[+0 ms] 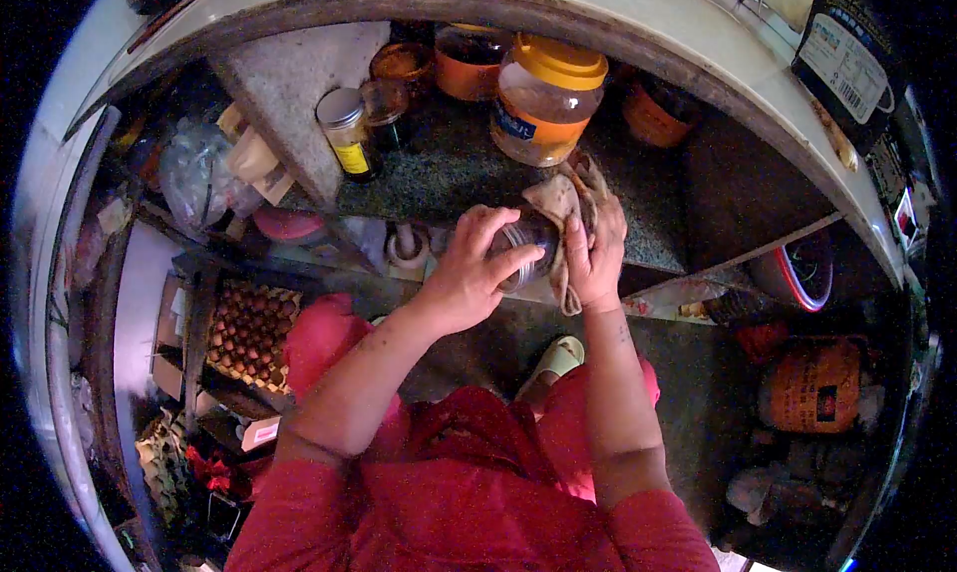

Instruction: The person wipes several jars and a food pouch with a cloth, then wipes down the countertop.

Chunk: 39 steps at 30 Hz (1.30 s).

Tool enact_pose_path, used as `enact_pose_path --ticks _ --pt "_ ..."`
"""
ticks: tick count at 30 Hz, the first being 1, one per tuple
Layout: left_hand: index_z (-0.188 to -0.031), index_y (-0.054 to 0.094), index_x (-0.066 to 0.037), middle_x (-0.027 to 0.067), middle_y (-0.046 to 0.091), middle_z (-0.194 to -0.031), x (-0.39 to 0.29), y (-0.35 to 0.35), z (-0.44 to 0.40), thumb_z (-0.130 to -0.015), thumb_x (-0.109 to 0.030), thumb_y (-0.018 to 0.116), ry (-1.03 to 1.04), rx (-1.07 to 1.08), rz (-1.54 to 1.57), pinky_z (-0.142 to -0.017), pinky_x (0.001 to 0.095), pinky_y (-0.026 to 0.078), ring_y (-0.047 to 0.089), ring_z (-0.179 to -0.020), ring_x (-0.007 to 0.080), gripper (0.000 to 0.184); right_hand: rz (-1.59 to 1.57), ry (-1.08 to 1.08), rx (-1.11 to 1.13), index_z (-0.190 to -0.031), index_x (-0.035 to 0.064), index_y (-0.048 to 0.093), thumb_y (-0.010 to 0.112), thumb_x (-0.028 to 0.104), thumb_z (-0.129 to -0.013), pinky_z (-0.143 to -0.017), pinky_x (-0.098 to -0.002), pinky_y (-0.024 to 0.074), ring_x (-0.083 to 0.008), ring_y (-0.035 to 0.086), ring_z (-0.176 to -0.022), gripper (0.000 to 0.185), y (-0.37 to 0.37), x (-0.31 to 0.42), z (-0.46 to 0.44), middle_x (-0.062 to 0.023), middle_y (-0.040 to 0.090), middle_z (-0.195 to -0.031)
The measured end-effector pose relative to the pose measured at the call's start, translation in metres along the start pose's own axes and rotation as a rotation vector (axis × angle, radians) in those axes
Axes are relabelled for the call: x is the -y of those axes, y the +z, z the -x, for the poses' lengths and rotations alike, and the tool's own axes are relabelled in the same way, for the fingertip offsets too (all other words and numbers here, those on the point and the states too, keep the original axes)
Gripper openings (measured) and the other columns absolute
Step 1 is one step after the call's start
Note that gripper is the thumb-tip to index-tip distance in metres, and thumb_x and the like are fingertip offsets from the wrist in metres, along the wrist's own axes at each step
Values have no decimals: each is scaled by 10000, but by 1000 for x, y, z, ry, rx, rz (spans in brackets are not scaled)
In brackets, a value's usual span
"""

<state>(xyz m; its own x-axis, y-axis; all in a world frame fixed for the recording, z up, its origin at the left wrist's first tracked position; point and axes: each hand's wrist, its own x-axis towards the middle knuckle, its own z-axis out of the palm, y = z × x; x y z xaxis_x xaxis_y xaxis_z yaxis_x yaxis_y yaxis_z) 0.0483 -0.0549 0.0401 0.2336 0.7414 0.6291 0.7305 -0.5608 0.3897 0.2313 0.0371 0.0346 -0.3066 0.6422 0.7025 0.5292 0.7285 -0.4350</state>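
Note:
Both hands meet around a clear jar (515,257), held on its side in front of the shelf. My left hand (475,273) grips the jar at its ridged, threaded-looking end, thumb and fingers curled round it. A stained beige cloth (561,205) is pressed against the jar's other end by my right hand (596,251), and one corner hangs below the palm. Part of the jar is hidden under the cloth and fingers. Just behind the cloth stands a large plastic jar (543,103) with a yellow lid and an orange label.
On the stone shelf (439,178) stand a silver-lidded jar (346,133) and several orange-brown containers, one a round tub (658,113). Lower left is a tray of eggs (251,333); at right, an orange bag (815,384) and a red-rimmed bucket (795,273). The countertop edge (478,5) overhangs the shelf.

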Motion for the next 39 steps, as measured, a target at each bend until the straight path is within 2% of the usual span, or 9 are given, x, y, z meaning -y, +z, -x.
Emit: enact_pose_path --ticks 5,11,15,23,25,28,32,35,39 --pt "-1201 528 -217 128 339 -1306 -3 -3 -1 -598 57 671 -40 22 8 -1004 502 358 375 -1176 399 678 -18 83 -28 -1272 44 528 493 264 -929 -1041 -448 324 -389 446 -1229 409 -4 -19 -11 -190 480 -1349" --pt "-1218 515 -220 129 339 -1307 -3 -5 -1 -585 64 668 -66 33 6 -1005 498 360 379 -1180 401 710 -489 477 -105 -1297 23 494 498 303 -946 -1050 -402 328 -413 454 -1212 449 7 -38 -5 -232 486 -1322" --pt "-1262 474 -214 136 330 -1327 1 -4 1 -569 59 690 -87 10 19 -1014 497 357 368 -1207 404 775 -86 203 -68 -1336 23 456 505 303 -944 -1079 -447 278 -403 378 -1281 484 8 -24 -1 -237 432 -1368" --pt "-1373 344 -172 208 296 -1408 -1 -17 -2 -580 -143 842 -231 -10 139 -1076 491 276 306 -1311 411 937 -264 443 -95 -1293 -4 480 518 314 -939 -1082 -435 275 -381 360 -1292 478 17 -31 7 -239 429 -1360" --pt "-1409 286 -181 220 294 -1402 1 -10 0 -600 -203 857 -265 -66 187 -1078 494 266 307 -1309 409 990 -187 366 -96 -1279 -10 488 540 299 -929 -1056 -410 301 -364 401 -1251 470 17 -27 6 -225 454 -1327" --pt "-1449 175 -189 228 286 -1400 9 6 10 -664 -306 838 -449 -114 262 -1085 505 242 313 -1300 392 1034 -46 238 -50 -1253 -12 509 555 263 -921 -1041 -398 315 -351 419 -1222 434 16 -11 1 -201 477 -1292" --pt "-1426 142 -79 203 314 -1378 15 10 11 -725 -510 758 -913 -78 395 -1043 470 312 387 -1239 351 1028 105 145 -30 -1231 18 534 561 224 -900 -1042 -444 305 -386 410 -1209 391 20 1 -2 -202 470 -1293" --pt "-1400 183 -103 173 335 -1365 13 -1 3 -723 -515 758 -1284 -222 1166 -993 477 377 414 -1219 330 980 86 184 -40 -1228 12 527 558 224 -901 -1042 -436 305 -388 408 -1213 391 21 3 -1 -203 471 -1294" --pt "-1340 210 -132 146 388 -1303 22 -6 9 -732 -472 772 -1234 61 1260 -946 476 425 441 -1193 282 894 61 192 -41 -1257 6 499 555 212 -902 -1052 -442 296 -394 398 -1230 415 19 3 0 -201 467 -1301"
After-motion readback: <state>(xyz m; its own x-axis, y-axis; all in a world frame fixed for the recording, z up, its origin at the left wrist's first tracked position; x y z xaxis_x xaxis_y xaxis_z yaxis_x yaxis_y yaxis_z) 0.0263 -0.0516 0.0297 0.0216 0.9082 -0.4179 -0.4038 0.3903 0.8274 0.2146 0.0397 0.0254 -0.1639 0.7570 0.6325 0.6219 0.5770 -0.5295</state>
